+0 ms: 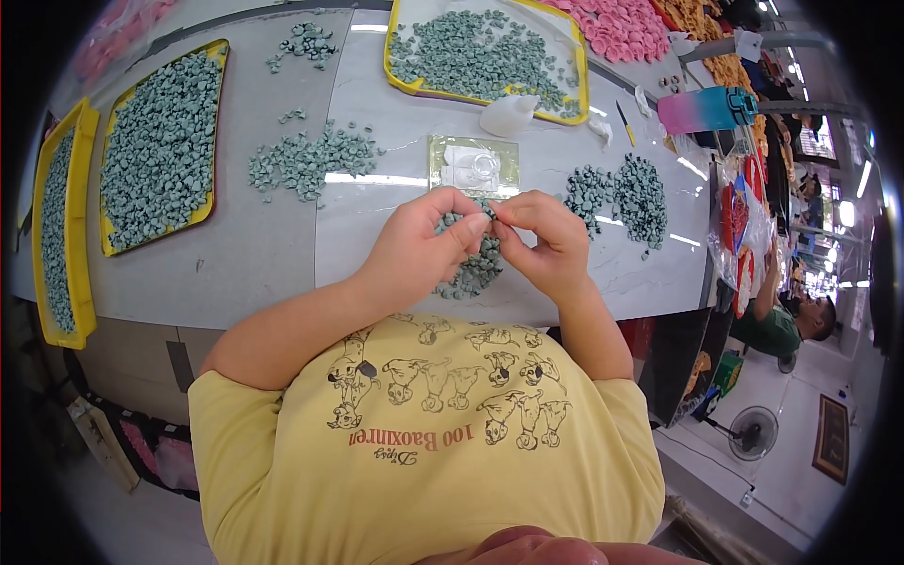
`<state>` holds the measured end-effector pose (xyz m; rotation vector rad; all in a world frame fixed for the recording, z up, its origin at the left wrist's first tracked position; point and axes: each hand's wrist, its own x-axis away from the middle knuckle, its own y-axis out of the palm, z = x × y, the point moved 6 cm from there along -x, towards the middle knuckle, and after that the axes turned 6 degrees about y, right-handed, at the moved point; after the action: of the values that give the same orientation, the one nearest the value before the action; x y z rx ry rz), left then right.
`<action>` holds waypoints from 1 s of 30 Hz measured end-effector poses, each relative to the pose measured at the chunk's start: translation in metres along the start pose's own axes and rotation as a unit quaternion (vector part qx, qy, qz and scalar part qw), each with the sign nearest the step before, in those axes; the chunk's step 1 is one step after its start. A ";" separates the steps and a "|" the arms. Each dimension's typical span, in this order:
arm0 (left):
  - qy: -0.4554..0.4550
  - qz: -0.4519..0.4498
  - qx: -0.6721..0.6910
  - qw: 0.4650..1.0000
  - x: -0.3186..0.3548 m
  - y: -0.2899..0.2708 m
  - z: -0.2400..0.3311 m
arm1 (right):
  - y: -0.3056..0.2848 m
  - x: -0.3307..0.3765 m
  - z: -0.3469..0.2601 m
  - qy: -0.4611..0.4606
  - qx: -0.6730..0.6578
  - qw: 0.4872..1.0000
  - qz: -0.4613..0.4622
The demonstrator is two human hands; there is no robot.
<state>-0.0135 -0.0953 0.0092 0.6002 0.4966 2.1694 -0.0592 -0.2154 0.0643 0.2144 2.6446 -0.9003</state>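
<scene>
My left hand (422,243) and my right hand (549,247) meet over the table, both closed in a pinch. Thumb and fingertips of each close on one small teal piece (490,213), mostly hidden by the fingers. Directly beneath lies a heap of similar small teal pieces (474,276), partly covered by my hands. Just beyond my fingertips sits a shallow clear square dish (436,171) with something white and a ring shape inside. Behind it a white squeeze bottle (508,115) lies tilted by the far tray.
Yellow trays of teal pieces stand at far left (81,217), left (106,221) and back (583,71). Loose piles lie left (315,162) and right (643,202). A thin pointed tool (625,123) and pink-blue drinking bottle (699,110) are at right. Beyond are another person (772,330) and a fan (753,432).
</scene>
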 end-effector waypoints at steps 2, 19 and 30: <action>-0.019 0.000 0.045 0.999 -0.001 0.001 -0.003 | -0.001 -0.002 0.000 0.025 0.004 1.000 -0.004; -0.028 -0.035 0.121 0.992 0.000 0.006 -0.004 | -0.003 -0.002 -0.007 0.020 0.025 0.999 0.011; -0.062 -0.048 0.145 0.986 0.002 0.006 -0.005 | -0.002 0.003 -0.007 0.001 0.012 1.000 0.012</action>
<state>-0.0211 -0.0985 0.0093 0.8458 0.7654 1.9686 -0.0644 -0.2126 0.0689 0.2506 2.6283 -0.9244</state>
